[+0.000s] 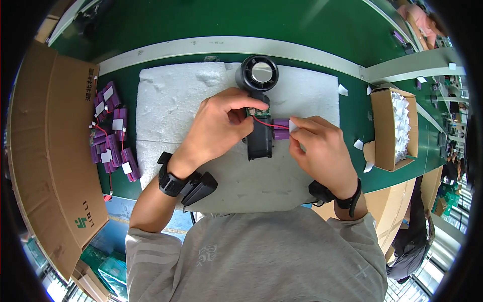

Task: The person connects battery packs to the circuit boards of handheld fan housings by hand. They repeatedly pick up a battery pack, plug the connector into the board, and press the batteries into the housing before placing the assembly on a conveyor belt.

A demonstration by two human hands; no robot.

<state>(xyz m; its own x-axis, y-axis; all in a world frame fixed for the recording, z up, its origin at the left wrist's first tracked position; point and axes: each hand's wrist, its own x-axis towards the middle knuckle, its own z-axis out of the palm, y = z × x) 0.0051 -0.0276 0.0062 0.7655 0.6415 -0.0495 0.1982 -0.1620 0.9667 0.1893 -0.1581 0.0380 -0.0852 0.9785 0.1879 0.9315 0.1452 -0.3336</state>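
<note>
Left hand (216, 120) curls over one black fan (260, 143), finger and thumb apart by its green board (260, 113); I cannot tell how hard they press. Right hand (321, 143) pinches a white tab (293, 126) on a purple battery pack (280, 134). The fan lies just right of the foam pad's (171, 100) middle, its round head over the far edge. If the right hand tugs, the one thin red wire (264, 123) might pop off the board. At least six more packs (118, 122) overlap beyond the pad's left edge.
</note>
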